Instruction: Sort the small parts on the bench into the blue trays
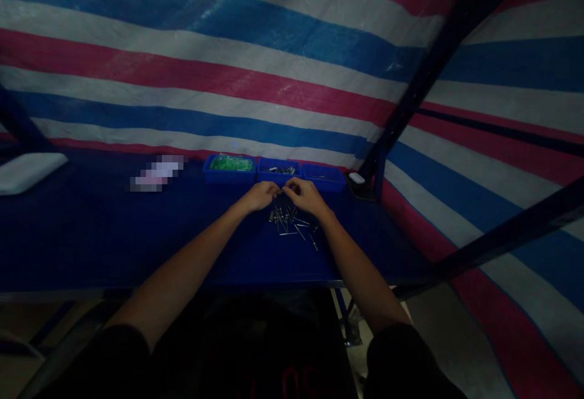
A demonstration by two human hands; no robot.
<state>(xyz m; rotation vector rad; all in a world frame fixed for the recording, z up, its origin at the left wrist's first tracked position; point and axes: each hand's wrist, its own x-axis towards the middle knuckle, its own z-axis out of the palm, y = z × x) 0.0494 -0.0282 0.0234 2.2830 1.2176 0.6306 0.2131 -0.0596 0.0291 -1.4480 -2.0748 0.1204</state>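
Observation:
My left hand [261,195] and my right hand [305,195] meet over the blue table [114,235], fingers pinched together on a small thin metal piece between them. It is too small and dim to name exactly. Just below the hands lies a loose heap of several thin metal pins [292,222]. Behind the hands stand three blue trays: one with green parts [229,166], one with metal parts [279,171], and a third [325,177] whose contents I cannot make out.
A white flat object [27,171] lies at the table's far left. A small white thing [356,178] sits by a dark post [410,101] at the right. A striped red, white and blue tarpaulin [228,52] hangs behind.

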